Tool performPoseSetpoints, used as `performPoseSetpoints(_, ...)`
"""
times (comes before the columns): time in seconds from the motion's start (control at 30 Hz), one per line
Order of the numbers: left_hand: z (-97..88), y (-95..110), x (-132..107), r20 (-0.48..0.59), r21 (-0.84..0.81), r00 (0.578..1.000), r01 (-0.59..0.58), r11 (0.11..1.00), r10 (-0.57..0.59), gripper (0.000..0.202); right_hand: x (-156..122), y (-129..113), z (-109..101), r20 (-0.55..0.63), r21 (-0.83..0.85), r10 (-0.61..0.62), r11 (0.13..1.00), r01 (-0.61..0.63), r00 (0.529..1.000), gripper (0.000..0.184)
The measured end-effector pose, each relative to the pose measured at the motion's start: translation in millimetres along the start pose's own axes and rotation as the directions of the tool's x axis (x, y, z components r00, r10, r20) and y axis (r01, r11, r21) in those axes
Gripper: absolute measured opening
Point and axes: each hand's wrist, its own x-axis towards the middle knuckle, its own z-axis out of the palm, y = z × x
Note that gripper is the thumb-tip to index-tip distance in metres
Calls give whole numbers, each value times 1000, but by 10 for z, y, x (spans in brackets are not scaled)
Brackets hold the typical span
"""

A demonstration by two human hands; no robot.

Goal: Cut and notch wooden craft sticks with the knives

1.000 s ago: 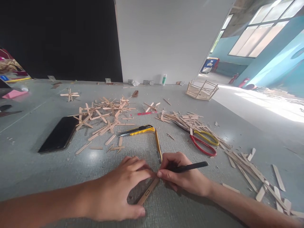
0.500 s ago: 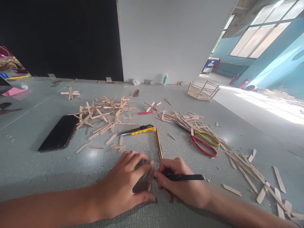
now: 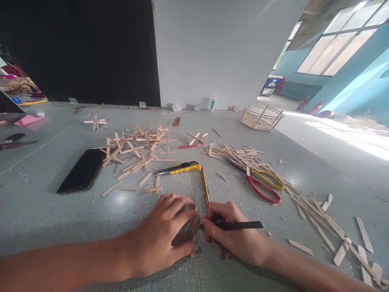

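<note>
My left hand [image 3: 164,237] rests on the grey floor with thumb and fingers pinching a short wooden stick [image 3: 193,228] that stands nearly end-on to me. My right hand [image 3: 232,235] grips a black pen [image 3: 241,225] like a writing tool, its tip touching the stick's right side. A yellow pencil-like stick [image 3: 204,184] lies just beyond both hands, and a yellow-and-black box cutter [image 3: 178,168] lies past it.
Loose craft sticks are scattered in heaps [image 3: 136,150] ahead and along the right [image 3: 322,221]. Red-and-yellow scissors [image 3: 263,184] lie to the right, a black phone [image 3: 82,170] to the left. A stick-built frame [image 3: 261,117] and a small bottle [image 3: 213,104] stand by the white wall.
The wooden stick turned from slanting toward me to almost straight away, and both hands closed in around it. The pen swung lower, to level. The view shifted slightly.
</note>
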Motion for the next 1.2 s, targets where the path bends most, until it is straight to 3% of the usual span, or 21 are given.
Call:
performPoseSetpoints(0.17,30,-28,-10,-11,19,998,-55,998,56,53,8,12,-1,0,15,5,1000,-5,1000,42)
performPoseSetpoints(0.47,21,-27,-15,3,27,999,-52,998,52,57,1,30,0,-8,-20,2,1000,-3,1000,47)
performPoseSetpoints(0.93,4,-16,-1,77,123,996,-59,991,49,60,1,40,1,2,19,-14,1000,14,1000,42)
performPoseSetpoints(1.2,11,-24,-8,66,139,996,-72,988,63,59,-3,-3,-5,15,7,-26,1000,26,1000,40)
